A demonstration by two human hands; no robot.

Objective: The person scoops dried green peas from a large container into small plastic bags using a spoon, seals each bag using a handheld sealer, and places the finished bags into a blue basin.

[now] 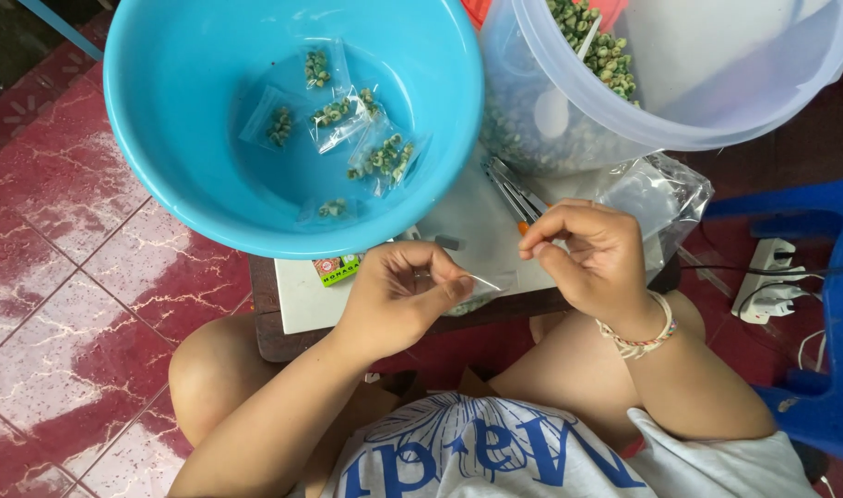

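Two bare hands meet at the lower middle of the frame over a small white worktop [302, 295], and between them is a little clear plastic bag [481, 284]. The left hand [398, 300] has its grip pinched together on the bag's near end, thumb pressed against curled fingers. The right hand [592, 258], with a woven bracelet [645, 337] at the wrist, has its fingertips drawn together just above the bag's far side; whether they actually clamp the plastic or only touch it cannot be told from this view. The bag's contents are too blurred to make out. Just beyond the right hand, toward the centre of the frame, a metal tool with an orange tip [516, 195] lies on the worktop. A big blue basin [154, 120] fills the upper left, resting partly on the worktop's far edge, and inside it lie several small sealed bags of green peas [380, 157], scattered apart across the bottom. In the upper right sits a large translucent tub [680, 120] holding loose green peas [601, 51], with crumpled clear plastic [666, 198] beneath its near side. At the right edge a blue plastic chair [841, 314] stands next to a white power strip [770, 277] on the red tiled floor [80, 277]
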